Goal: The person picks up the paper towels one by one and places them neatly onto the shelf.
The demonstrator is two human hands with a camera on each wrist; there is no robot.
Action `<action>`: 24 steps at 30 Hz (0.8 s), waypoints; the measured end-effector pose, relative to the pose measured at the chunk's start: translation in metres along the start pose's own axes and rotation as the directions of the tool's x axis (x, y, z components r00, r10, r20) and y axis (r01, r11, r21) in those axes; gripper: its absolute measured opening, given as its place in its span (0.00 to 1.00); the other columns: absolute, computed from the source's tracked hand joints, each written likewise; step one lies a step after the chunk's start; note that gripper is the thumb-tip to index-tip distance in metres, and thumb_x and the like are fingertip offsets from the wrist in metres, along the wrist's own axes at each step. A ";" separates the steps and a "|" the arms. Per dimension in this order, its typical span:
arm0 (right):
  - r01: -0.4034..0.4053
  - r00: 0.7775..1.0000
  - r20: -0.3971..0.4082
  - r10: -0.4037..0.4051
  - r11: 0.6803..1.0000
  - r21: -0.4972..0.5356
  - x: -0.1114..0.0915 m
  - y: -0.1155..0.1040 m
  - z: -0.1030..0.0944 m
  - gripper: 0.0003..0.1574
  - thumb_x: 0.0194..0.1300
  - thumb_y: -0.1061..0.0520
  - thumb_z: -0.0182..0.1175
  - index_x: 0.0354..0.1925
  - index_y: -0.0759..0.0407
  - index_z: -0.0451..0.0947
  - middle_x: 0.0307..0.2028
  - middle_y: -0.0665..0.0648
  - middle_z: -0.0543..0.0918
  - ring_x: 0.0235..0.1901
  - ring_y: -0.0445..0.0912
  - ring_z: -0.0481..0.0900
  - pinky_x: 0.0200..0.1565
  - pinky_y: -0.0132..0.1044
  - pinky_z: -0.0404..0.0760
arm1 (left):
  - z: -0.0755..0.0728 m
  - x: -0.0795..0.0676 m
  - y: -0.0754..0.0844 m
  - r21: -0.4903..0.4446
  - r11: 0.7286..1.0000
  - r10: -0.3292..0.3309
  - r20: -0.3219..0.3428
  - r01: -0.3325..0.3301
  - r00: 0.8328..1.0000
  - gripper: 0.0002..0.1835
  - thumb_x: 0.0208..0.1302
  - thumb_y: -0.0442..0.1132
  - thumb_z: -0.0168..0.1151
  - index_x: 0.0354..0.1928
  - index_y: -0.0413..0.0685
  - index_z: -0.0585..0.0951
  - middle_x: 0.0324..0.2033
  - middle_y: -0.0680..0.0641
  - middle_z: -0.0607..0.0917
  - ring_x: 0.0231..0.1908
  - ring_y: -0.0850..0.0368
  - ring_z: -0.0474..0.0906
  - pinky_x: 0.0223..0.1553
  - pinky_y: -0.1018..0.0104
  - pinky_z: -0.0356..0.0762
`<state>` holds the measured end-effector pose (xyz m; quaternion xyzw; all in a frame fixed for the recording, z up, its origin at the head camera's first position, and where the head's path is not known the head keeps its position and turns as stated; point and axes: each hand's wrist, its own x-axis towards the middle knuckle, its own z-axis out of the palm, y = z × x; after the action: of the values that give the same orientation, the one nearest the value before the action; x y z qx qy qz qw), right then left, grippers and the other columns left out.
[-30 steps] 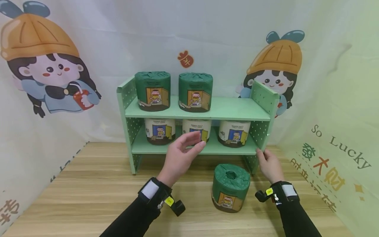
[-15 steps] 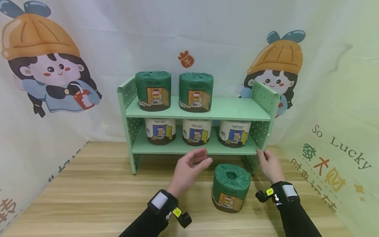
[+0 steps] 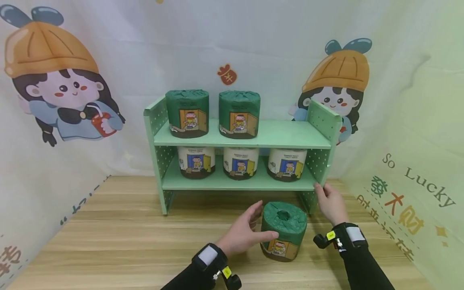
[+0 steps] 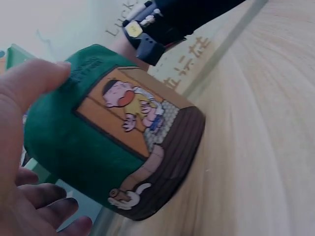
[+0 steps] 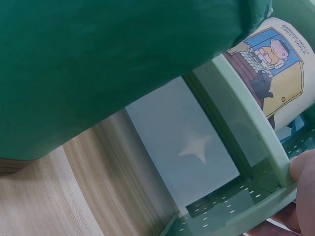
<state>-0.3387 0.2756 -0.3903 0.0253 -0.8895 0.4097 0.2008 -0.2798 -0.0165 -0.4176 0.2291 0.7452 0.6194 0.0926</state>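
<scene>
A green-wrapped toilet paper roll [image 3: 284, 225] stands upright on the wooden table in front of the shelf. At its left side is my left hand [image 3: 246, 231], thumb and fingers spread apart. In the left wrist view the thumb overlaps the upper part of the roll [image 4: 98, 142], while the other fingers lie off its side. My right hand [image 3: 330, 201] grips the lower right front edge of the pale green shelf [image 3: 239, 187], its thumb on the front edge in the right wrist view. Two green rolls [image 3: 187, 114] stand on the upper board.
Three cream-wrapped toilet paper rolls [image 3: 241, 163] stand in a row on the lower board. The shelf's perforated right side panel [image 3: 326, 121] rises beside the upper board. Behind everything hangs a printed cloth [image 3: 163, 48], and the wooden table [image 3: 127, 233] extends to the left.
My left hand has moved down and right, from in front of the lower board to the side of the green roll on the table. My right hand keeps its hold on the shelf.
</scene>
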 end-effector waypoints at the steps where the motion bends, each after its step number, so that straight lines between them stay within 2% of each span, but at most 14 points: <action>1: 0.000 1.000 0.000 0.000 1.000 -0.001 0.000 0.000 0.000 0.30 0.81 0.42 0.42 0.53 0.66 0.77 0.23 0.59 0.74 0.20 0.48 0.68 0.18 0.37 0.66 | 0.001 0.001 -0.002 -0.006 1.000 -0.002 0.008 0.002 1.000 0.55 0.57 0.49 0.76 0.77 0.50 0.50 0.70 0.45 0.61 0.67 0.50 0.57 0.66 0.47 0.60; 4: 0.001 1.000 0.000 -0.001 1.000 -0.003 0.000 0.000 0.000 0.29 0.81 0.43 0.42 0.50 0.66 0.77 0.18 0.55 0.69 0.16 0.46 0.65 0.15 0.36 0.64 | 0.004 0.002 -0.004 -0.022 1.000 -0.010 0.009 0.011 1.000 0.56 0.55 0.46 0.77 0.77 0.48 0.49 0.67 0.47 0.66 0.65 0.52 0.60 0.65 0.47 0.61; 8: 0.000 1.000 0.000 0.000 1.000 -0.006 -0.001 -0.001 0.000 0.28 0.81 0.43 0.42 0.48 0.65 0.77 0.18 0.54 0.69 0.16 0.47 0.66 0.15 0.36 0.65 | 0.006 0.002 -0.006 -0.019 1.000 -0.017 -0.017 0.017 1.000 0.57 0.53 0.45 0.79 0.77 0.46 0.51 0.62 0.49 0.70 0.60 0.52 0.65 0.63 0.47 0.66; 13: 0.002 1.000 -0.006 -0.002 1.000 -0.008 -0.001 -0.002 -0.001 0.28 0.81 0.44 0.42 0.48 0.67 0.77 0.20 0.57 0.70 0.18 0.48 0.66 0.17 0.38 0.66 | 0.007 0.001 -0.006 0.058 0.998 -0.028 -0.036 0.030 0.999 0.47 0.50 0.51 0.80 0.70 0.52 0.65 0.57 0.50 0.67 0.57 0.51 0.67 0.57 0.49 0.72; 15: 0.002 1.000 -0.006 -0.002 1.000 -0.008 -0.001 -0.003 -0.001 0.29 0.81 0.44 0.42 0.50 0.67 0.77 0.23 0.60 0.73 0.20 0.49 0.67 0.18 0.38 0.66 | 0.007 0.000 -0.007 0.057 0.998 -0.031 -0.037 0.033 0.999 0.43 0.49 0.51 0.80 0.66 0.54 0.68 0.57 0.51 0.68 0.58 0.52 0.67 0.57 0.49 0.73; 19: 0.004 1.000 -0.008 -0.004 1.000 -0.009 -0.001 -0.003 -0.001 0.29 0.81 0.45 0.42 0.54 0.68 0.77 0.29 0.64 0.77 0.23 0.51 0.68 0.20 0.39 0.66 | 0.007 0.000 -0.008 0.023 0.999 -0.041 -0.033 0.042 0.999 0.44 0.49 0.50 0.81 0.65 0.53 0.65 0.57 0.54 0.73 0.58 0.55 0.68 0.59 0.48 0.70; 24: 0.008 1.000 -0.023 -0.009 1.000 -0.026 0.000 -0.002 0.000 0.27 0.81 0.45 0.44 0.48 0.67 0.78 0.21 0.58 0.73 0.19 0.49 0.67 0.17 0.37 0.65 | 0.008 0.000 -0.009 0.033 0.998 -0.046 -0.039 0.047 0.998 0.49 0.48 0.51 0.81 0.69 0.53 0.61 0.56 0.55 0.73 0.58 0.56 0.68 0.60 0.47 0.68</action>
<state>-0.3379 0.2742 -0.3892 0.0218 -0.8922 0.3977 0.2129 -0.2787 -0.0102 -0.4279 0.2015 0.7623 0.6086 0.0890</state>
